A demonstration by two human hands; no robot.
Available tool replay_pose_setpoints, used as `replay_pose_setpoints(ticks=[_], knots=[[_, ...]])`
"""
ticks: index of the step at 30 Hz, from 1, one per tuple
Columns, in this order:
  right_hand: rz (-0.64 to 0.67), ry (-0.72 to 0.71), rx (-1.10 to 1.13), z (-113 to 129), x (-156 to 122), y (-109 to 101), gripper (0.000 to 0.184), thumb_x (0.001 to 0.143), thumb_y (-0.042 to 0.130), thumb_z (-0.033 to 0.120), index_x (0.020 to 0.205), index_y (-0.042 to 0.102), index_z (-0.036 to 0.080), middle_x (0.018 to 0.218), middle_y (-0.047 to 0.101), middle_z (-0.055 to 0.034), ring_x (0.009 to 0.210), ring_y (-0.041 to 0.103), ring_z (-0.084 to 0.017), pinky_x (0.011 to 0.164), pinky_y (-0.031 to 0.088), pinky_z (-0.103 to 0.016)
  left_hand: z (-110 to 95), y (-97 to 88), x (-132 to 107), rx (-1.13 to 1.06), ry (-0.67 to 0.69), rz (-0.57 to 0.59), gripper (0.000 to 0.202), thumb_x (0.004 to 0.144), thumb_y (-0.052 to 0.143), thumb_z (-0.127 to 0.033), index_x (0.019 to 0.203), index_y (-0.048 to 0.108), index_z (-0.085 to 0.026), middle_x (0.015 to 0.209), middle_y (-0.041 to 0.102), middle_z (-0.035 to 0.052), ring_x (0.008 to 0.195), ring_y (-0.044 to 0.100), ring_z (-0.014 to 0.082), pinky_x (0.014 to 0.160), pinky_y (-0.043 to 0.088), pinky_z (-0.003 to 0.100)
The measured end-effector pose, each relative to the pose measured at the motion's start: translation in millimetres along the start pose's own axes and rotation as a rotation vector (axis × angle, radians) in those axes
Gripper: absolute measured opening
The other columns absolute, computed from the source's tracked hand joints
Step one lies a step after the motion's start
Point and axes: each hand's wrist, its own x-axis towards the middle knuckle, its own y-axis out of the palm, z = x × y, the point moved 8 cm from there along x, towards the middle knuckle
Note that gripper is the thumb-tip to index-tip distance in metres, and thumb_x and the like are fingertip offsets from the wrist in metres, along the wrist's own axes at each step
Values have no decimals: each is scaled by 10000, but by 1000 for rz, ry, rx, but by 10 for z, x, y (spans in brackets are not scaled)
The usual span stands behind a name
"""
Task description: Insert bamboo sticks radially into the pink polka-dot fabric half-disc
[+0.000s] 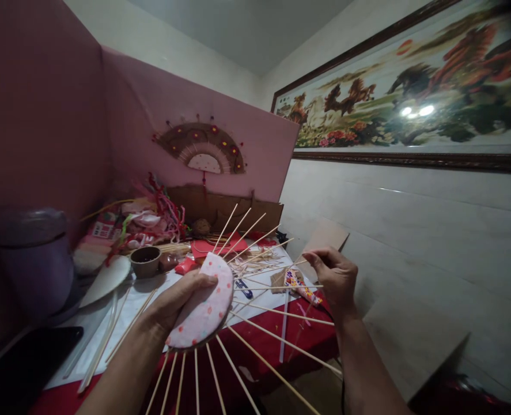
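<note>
My left hand (181, 302) grips a half-round, pale fabric-covered fan base (212, 308) with coloured dots, thumb on its face. Several thin wooden sticks (276, 337) fan out from its curved edge. At the far end of one stick (281, 268), my right hand (335, 276) is closed in a pinch at the tip. Beyond the sticks, a blue utility knife (243, 288) lies on white paper. A flowery piece of cloth (301, 286) sits below my right hand's wrist side, on the table.
A decorated fan (205, 144) hangs on the pink board (259, 138). A brown bowl (146, 262), red paper (216, 248) and loose sticks lie behind. A purple bin (34, 259) and a dark flat device (30, 369) are left. The tiled wall (432, 230) bounds the right.
</note>
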Motion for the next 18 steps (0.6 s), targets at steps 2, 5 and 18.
replay_pose_setpoints(ticks=[2,5,18], knots=[[118,64,27,-52,54,56,218,678,660,348,601,603,152,516,504,30,501,420,-93,464,327,-215,-19,14,-11,76,13,-8,89,665,644,-146,740,639,-98,610,687,75,481,617,173,429,464,223],[320,233,141,-205,91,169,276,662,662,397,588,563,150,482,426,51,431,330,-66,407,257,-208,-45,52,-26,137,39,10,118,668,646,-148,781,634,-117,639,694,75,503,626,179,447,475,232],[494,417,249,-471,-430,1132,356,645,609,487,538,467,179,452,378,58,418,296,-71,400,222,-214,-34,85,-30,6,45,-28,280,693,657,-232,933,594,-102,659,696,95,516,649,203,503,518,269]])
